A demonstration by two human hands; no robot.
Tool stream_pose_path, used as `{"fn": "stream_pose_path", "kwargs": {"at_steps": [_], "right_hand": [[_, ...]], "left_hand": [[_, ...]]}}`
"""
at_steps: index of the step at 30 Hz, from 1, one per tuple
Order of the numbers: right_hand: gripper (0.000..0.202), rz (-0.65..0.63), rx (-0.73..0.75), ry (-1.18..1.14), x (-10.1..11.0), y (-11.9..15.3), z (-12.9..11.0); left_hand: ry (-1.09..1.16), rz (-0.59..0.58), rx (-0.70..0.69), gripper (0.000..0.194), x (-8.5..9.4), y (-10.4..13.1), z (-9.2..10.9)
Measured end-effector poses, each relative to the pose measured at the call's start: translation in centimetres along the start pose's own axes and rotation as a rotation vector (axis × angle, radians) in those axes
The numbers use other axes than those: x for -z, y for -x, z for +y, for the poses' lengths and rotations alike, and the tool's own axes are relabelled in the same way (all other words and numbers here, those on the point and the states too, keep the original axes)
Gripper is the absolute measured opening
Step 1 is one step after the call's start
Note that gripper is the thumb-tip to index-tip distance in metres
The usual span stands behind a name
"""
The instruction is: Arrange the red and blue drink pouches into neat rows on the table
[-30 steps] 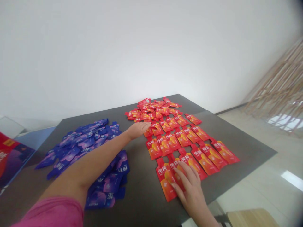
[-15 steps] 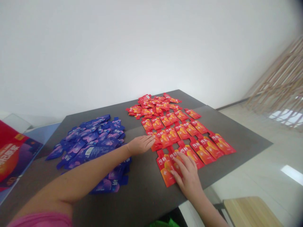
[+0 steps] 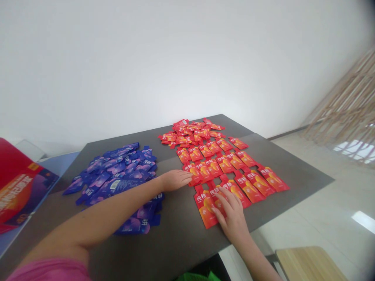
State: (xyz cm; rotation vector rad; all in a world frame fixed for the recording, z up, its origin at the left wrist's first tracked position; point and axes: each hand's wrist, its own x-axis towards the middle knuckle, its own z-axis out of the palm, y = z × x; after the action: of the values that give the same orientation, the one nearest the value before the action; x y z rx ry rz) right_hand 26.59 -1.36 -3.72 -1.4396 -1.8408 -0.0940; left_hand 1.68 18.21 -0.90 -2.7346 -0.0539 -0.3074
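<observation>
Red-orange pouches (image 3: 272,179) with spouts lie face up on the dark table, set out in three rows. My right hand (image 3: 233,217) rests over the second pouch from the left in the front row, fingers spread apart and lightly bent, partly covering it. Beside it, at the left end of that row, lies another red pouch (image 3: 206,208). My left hand (image 3: 175,180) reaches to the left end of the middle row, its fingers stretched out together at the edge of a red pouch (image 3: 193,172). Neither hand visibly lifts anything.
A heap of purple-blue pouches (image 3: 117,168) lies on the left under my left forearm. Behind the rows is a loose pile of red pouches (image 3: 190,132). The table (image 3: 164,249) meets a white wall. A red and purple package (image 3: 17,191) stands left, a wooden stool (image 3: 307,263) lower right.
The view has shifted slightly. My left hand has moved a little off the end pouch of the middle row, uncovering more of it. My right hand stays about where it was.
</observation>
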Motion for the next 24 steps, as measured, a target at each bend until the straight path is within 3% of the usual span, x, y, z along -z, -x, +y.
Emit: {"fn": "stream_pose_path", "kwargs": {"at_steps": [2,4,7,11,14,17,21,24], "right_hand": [[0.038,0.010,0.002,-0.002,0.0,0.1,0.0],[0.039,0.018,0.004,-0.003,-0.1,0.2,0.1],[0.037,0.021,0.002,0.010,-0.2,0.6,0.2],[0.037,0.026,0.020,0.060,-0.4,1.0,0.6],[0.037,0.058,0.053,0.101,-0.6,1.1,1.0],[0.036,0.098,0.092,0.138,-0.6,1.2,1.4],[0.036,0.080,0.081,0.137,-0.4,1.4,1.4],[0.037,0.032,0.026,0.107,-0.2,1.6,0.9]], "left_hand": [[0.023,-0.039,0.107,0.031,0.5,0.2,-0.9],[0.045,-0.165,0.358,0.034,0.8,0.4,-2.7],[0.025,-0.351,0.768,0.042,0.7,0.6,-6.7],[-0.054,-0.404,1.049,0.045,-0.8,1.1,-13.0],[-0.054,-0.428,1.135,0.043,-2.2,1.1,-17.0],[-0.009,-0.450,1.120,0.044,-3.8,0.5,-19.7],[0.039,-0.486,1.109,0.038,-5.3,0.3,-21.0],[0.018,-0.470,1.138,0.027,-5.0,0.9,-20.9]]}}
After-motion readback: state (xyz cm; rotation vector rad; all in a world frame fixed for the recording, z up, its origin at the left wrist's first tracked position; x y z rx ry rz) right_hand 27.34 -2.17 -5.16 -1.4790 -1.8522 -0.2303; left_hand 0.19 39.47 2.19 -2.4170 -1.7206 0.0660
